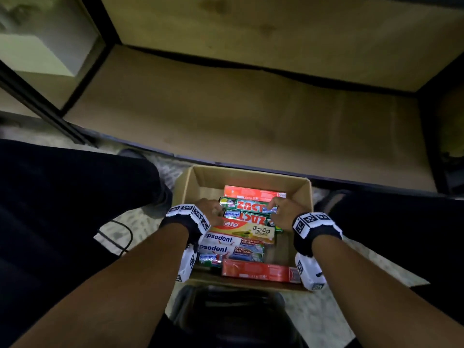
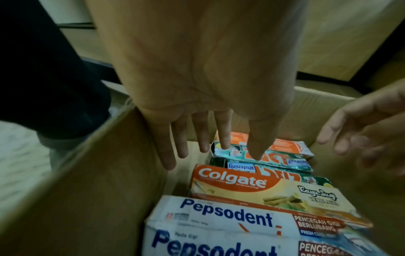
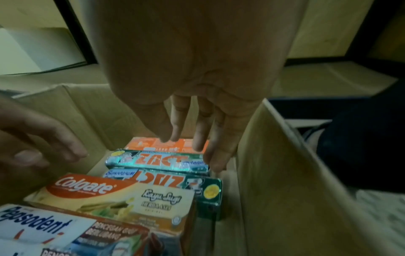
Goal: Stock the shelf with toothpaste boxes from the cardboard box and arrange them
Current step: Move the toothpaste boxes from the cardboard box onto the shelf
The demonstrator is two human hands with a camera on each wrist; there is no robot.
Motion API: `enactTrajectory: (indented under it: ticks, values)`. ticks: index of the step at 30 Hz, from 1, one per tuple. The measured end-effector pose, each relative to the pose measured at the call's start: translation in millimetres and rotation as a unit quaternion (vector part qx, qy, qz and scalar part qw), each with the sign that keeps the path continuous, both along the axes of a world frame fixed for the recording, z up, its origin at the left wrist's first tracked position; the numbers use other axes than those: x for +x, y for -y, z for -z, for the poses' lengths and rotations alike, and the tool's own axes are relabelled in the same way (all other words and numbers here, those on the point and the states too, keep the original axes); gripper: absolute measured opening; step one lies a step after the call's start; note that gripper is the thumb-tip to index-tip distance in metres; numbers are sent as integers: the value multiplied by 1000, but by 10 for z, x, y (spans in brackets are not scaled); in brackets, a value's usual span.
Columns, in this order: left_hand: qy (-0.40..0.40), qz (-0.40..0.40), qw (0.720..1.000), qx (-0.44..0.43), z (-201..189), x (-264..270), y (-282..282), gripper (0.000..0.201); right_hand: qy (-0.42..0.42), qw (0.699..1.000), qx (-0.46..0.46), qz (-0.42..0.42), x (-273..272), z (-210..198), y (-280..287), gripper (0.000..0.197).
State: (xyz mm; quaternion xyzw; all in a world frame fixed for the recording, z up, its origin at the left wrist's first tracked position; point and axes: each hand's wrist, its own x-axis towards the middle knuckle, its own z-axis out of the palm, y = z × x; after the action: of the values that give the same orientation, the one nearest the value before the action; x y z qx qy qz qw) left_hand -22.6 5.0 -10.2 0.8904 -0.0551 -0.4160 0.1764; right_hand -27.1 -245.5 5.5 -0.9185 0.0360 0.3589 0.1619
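Toothpaste boxes (image 1: 242, 237) lie stacked flat in the cardboard box (image 1: 251, 175) on the floor before the bare shelf (image 1: 226, 116), left hand (image 1: 208, 209) and right hand (image 1: 282, 212) reaching in, fingers loosely spread at the ends of a green Zact box (image 1: 247, 205).

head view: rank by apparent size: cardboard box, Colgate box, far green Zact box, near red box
1. cardboard box
2. near red box
3. Colgate box and far green Zact box: both partly covered, and the near red box lies closer to the camera, so these lower ranks are unsure.
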Motion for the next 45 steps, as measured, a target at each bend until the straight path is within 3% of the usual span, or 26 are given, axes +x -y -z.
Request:
enactTrajectory:
  ticks: [9, 12, 16, 21, 24, 28, 33, 39, 45]
  values:
    - [-72, -103, 992, -22, 452, 31, 14, 73, 29, 996, 36, 75, -8, 530, 49, 47]
    - [-79, -85, 993, -24, 594, -4, 22, 86, 28, 996, 34, 79, 6, 627, 48, 55]
    - [-64, -64, 996, -2, 703, -3, -2, 81, 49, 993, 42, 96, 9, 739, 40, 55]
    - [-89, -108, 990, -17, 739, 57, -22, 104, 86, 986, 79, 120, -41, 787, 72, 51]
    - [-101, -139, 985, -7, 756, 56, -38, 98, 90, 984, 79, 129, -32, 822, 86, 50]
    - [-111, -167, 980, 5, 757, 74, -45, 62, 72, 985, 73, 135, -4, 812, 75, 47]
    - [-62, -127, 990, 24, 672, 14, -34, 62, 89, 989, 52, 111, -23, 837, 37, 40]
    - [-62, -134, 989, 25, 611, -26, -42, 80, 65, 992, 42, 98, -59, 806, 8, 45]
    - [-76, -176, 980, -51, 580, -78, -92, 76, 85, 994, 38, 56, -18, 763, 4, 44]
